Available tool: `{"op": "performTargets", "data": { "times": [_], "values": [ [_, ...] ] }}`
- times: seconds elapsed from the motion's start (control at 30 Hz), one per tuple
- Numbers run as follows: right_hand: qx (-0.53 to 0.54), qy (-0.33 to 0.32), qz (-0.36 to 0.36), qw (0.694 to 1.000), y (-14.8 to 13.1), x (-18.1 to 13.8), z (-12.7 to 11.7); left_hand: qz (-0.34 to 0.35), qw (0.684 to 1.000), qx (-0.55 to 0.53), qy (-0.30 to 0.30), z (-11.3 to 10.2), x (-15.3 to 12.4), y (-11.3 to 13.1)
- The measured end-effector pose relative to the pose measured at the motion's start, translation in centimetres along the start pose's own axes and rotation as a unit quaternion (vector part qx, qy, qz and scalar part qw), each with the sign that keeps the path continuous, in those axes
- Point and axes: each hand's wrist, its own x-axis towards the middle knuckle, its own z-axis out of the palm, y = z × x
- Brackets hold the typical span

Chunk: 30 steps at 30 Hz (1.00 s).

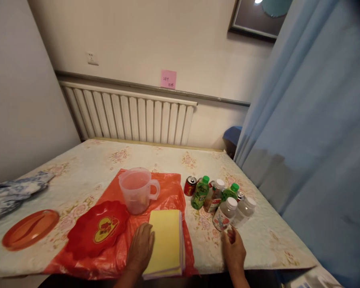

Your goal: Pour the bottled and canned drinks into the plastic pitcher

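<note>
My open left grip (141,245) should steady the yellow-covered rectangular paper stack (165,240) squarely; whether my curled right grip (234,249) holds anything, I cannot tell.

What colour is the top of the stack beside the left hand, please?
The stack is yellow on top; the head view shows it best.

There's our left hand (141,246) at seven o'clock, our right hand (234,249) at five, both ungloved, wrists bare too! Between seven and eight we glimpse dark cloth (78,281), apparently clothing, sharply cropped.
</note>
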Motion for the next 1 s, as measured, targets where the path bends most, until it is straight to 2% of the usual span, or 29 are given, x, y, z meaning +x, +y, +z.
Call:
{"op": "performTargets", "data": {
  "times": [0.2, 0.37, 0.53, 0.7, 0.87, 1.0],
  "values": [
    [-0.014, -0.017, 0.022, 1.0, -1.0, -2.1, -0.4, -0.019, 0.999, -0.031, 0.002, -0.8, 0.4, 0.7],
    [0.01, -0.077, 0.001, 0.997, -3.2, -4.5, 0.5, -0.036, 0.998, -0.055, 0.011, -1.7, 0.9, 1.3],
    [0.059, -0.138, -0.057, 0.987, -7.2, -6.9, 2.1, -0.051, 0.996, -0.061, 0.039, -2.5, 1.2, 2.5],
    [0.102, -0.171, -0.147, 0.969, -12.8, -8.6, 2.5, -0.045, 0.995, -0.081, 0.048, -3.5, 1.6, 5.5],
    [0.086, -0.182, -0.228, 0.953, -15.7, -9.2, 3.0, -0.07, 0.995, -0.072, -0.015, -5.0, 2.4, 8.2],
    [0.025, -0.223, -0.237, 0.945, -15.6, -8.7, 4.6, -0.15, 0.977, 0.023, -0.15, -5.4, 3.2, 8.5]
  ]
}}
